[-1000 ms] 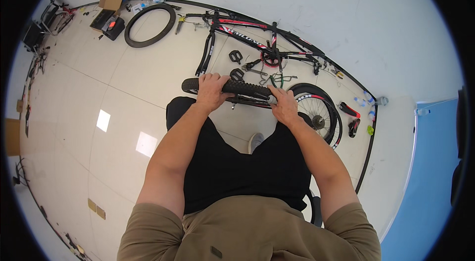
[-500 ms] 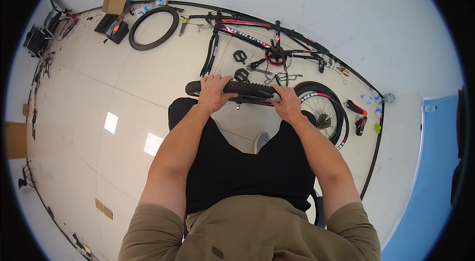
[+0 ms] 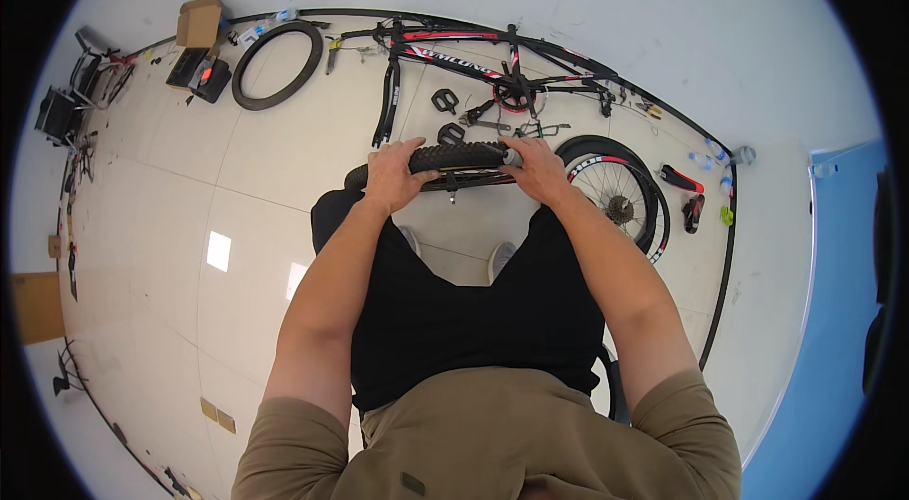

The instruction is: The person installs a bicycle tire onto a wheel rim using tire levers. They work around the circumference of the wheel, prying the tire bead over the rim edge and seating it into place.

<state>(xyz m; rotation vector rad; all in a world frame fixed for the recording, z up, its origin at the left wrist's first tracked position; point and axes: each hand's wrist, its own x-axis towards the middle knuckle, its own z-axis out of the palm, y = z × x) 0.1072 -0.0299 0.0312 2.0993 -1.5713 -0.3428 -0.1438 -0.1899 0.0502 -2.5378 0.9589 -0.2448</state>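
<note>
A bicycle wheel with a black knobby tire [image 3: 459,155] is held on edge above my knees, seen from its top. Its hub axle [image 3: 453,198] shows below the tire. My left hand [image 3: 393,176] is closed over the left part of the tire, thumb on the near side. On the right part, my right hand [image 3: 537,170] grips the tire too. Beside its fingers a small grey rounded piece [image 3: 512,157] sits against the tire; its kind is unclear. The palms hide the tire's sections beneath them.
Beyond lies a black and red bicycle frame [image 3: 454,62] with pedals [image 3: 444,101] nearby. A rear wheel [image 3: 620,207] lies right, next to a saddle [image 3: 682,179]. Far left are a loose tire [image 3: 277,66] and an open cardboard box [image 3: 201,24]. Bottles [image 3: 701,161] stand along the wall.
The wheel and both hands have shifted slightly left in the picture, and the head view has turned a little. Both hands keep their hold. A second shoe now shows between the legs.
</note>
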